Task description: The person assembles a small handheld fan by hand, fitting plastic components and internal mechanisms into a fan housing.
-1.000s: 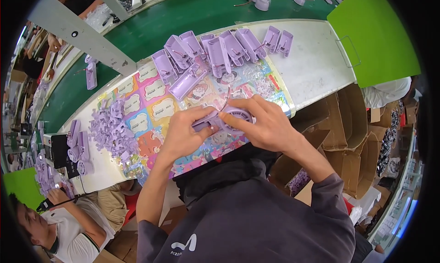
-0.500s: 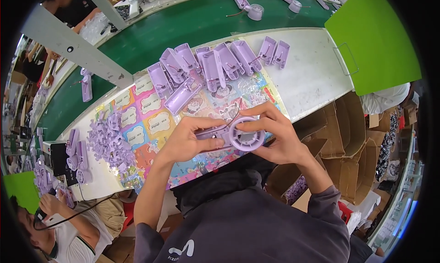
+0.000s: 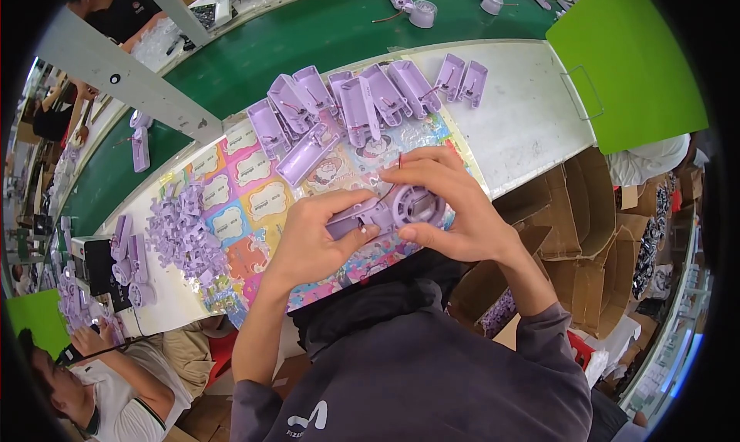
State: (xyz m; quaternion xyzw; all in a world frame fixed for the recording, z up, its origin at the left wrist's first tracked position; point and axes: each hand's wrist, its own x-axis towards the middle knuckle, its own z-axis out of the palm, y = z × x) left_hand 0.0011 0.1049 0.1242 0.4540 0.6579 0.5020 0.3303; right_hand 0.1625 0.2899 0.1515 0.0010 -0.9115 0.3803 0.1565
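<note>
Pale lilac casing (image 3: 379,213) between left hand (image 3: 308,235) and right hand (image 3: 474,218)! Beneath them, a cartoon-printed mat (image 3: 266,199) blazes pink, blue and yellow; beyond, a deep green belt (image 3: 308,37).

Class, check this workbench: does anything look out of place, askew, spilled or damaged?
One lilac shell lies askew in front of the row of shells, slanting against those nearest it, so it looks out of line. The lilac piece held between the left hand and right hand shows no plain damage.

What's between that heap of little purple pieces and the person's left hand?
In the head view, only the colourful printed mat lies between the heap of purple pieces and the left hand.
</note>
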